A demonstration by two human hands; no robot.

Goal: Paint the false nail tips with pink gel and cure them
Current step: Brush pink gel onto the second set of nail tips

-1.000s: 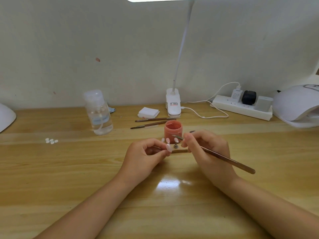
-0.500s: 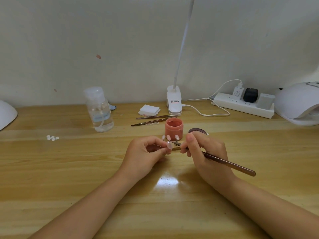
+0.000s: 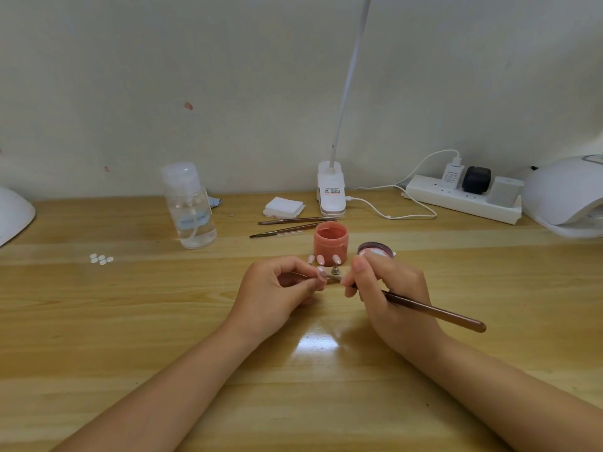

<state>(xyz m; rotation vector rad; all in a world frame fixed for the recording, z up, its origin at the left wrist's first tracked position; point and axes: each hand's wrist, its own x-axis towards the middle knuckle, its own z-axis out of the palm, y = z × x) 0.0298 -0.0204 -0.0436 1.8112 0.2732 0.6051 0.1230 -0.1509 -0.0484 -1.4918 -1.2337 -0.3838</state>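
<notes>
Pink gel work is under way at the fingertips. Left hand (image 3: pixel 277 285) has thumb and forefinger pinched on a thin stick carrying 1 false nail tip (image 3: pixel 321 273), held just in front of the open pink gel jar (image 3: pixel 330 243). Right hand (image 3: pixel 390 288) pinches a brown gel brush (image 3: pixel 434 312) like a pen, its bristle end meeting the nail tip; the handle trails away from the jar, toward the person's right. 3 more nail tips (image 3: pixel 336 259) stand on small stands touching the jar's front. The jar's lid (image 3: pixel 375 248) lies just right of the jar. 2 spare brushes (image 3: pixel 293 225) lie just behind the jar, a clear pump bottle (image 3: pixel 191 207) well to its left, and loose white tips (image 3: pixel 101 259) further left. A white curing lamp (image 3: pixel 567 197) sits far right of the jar.

Risk, as a judgement: both hands work close to the standing tips, so a slipped knuckle or the long handle could knock them over or smear wet gel.
</notes>
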